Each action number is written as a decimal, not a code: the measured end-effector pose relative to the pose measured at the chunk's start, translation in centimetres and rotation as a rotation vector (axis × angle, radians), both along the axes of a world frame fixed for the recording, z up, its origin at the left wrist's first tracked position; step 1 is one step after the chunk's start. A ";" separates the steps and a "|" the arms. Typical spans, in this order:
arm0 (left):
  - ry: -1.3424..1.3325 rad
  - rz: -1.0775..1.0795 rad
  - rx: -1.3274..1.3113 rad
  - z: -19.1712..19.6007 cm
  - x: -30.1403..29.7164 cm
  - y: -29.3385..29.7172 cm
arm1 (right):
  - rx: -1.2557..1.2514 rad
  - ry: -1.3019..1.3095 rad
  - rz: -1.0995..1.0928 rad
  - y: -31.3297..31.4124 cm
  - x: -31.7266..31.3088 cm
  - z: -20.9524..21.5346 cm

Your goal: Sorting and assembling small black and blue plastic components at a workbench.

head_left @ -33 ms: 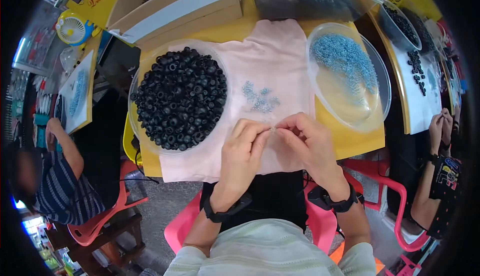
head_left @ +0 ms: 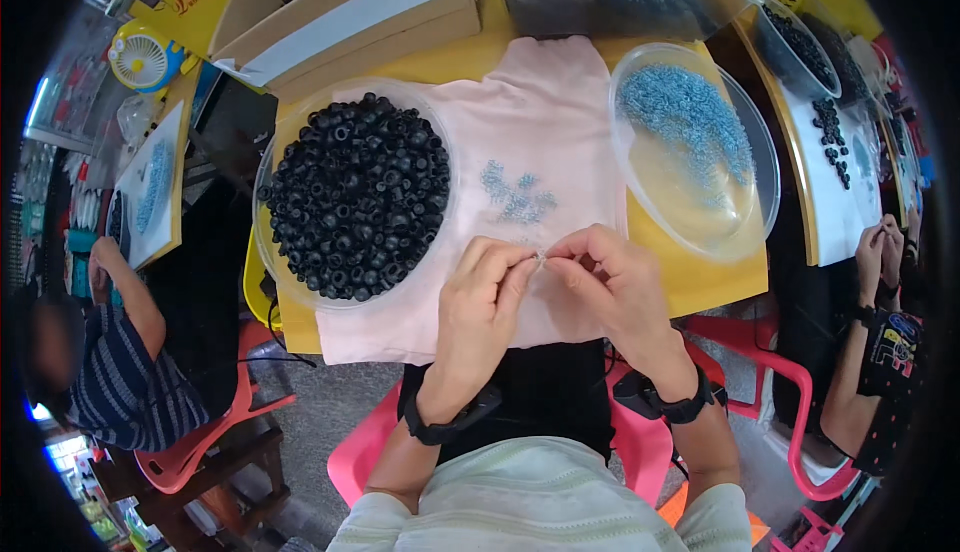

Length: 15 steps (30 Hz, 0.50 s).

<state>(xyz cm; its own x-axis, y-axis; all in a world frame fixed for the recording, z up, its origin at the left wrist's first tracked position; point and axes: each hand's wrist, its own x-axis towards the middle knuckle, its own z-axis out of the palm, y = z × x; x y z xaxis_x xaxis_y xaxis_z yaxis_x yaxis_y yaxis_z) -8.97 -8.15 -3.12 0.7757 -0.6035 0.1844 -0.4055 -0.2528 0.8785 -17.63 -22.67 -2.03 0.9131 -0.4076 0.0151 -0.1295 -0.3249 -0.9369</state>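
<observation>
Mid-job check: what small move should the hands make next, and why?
Probably hold the left hand steady and ease the right hand slightly aside: they meet above the pink cloth, and the tiny piece they seem to pinch is too small to identify.

Seen from above, a person's left hand point(head_left: 478, 297) and right hand point(head_left: 617, 297) meet fingertip to fingertip, pinching a tiny pale piece point(head_left: 540, 257) too small to make out. They are above a pink cloth point(head_left: 565, 82) on a yellow surface point(head_left: 712, 277). Just beyond the hands lies a loose scatter of small blue pieces point(head_left: 518, 195). To the left, a round clear tub point(head_left: 350, 304) brims with black ring-like parts point(head_left: 360, 192); to the right, an oval clear tray point(head_left: 690, 230) holds more blue pieces. Behind stand an open cardboard box point(head_left: 370, 14) and a see-through bin point(head_left: 620, 14). Co-workers sit at both sides.
</observation>
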 end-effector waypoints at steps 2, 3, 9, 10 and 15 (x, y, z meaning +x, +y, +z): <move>-0.026 0.009 -0.019 -0.4 0.0 -0.2 | -0.155 -0.047 0.014 0.1 -0.2 -0.4; -0.041 0.019 -0.024 -0.6 0.0 -0.1 | -0.228 -0.074 0.027 0.2 -0.2 -0.6; -0.055 0.088 0.042 -0.1 -0.7 0.2 | -0.455 -0.083 0.000 0.3 -0.3 -0.7; -0.071 0.090 0.075 -0.1 -0.7 0.4 | -0.451 -0.072 0.009 0.4 -0.4 -0.5; -0.100 0.110 0.160 0.3 -0.8 1.0 | -0.466 -0.054 0.047 0.7 -0.3 -0.4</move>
<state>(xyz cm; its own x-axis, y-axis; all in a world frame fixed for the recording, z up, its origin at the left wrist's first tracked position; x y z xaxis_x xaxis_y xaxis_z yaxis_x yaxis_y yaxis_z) -9.75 -7.14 -2.82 0.8210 -0.5443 0.1723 -0.4510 -0.4332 0.7804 -17.89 -21.97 -2.41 0.9230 -0.3046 0.2350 -0.0597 -0.7169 -0.6946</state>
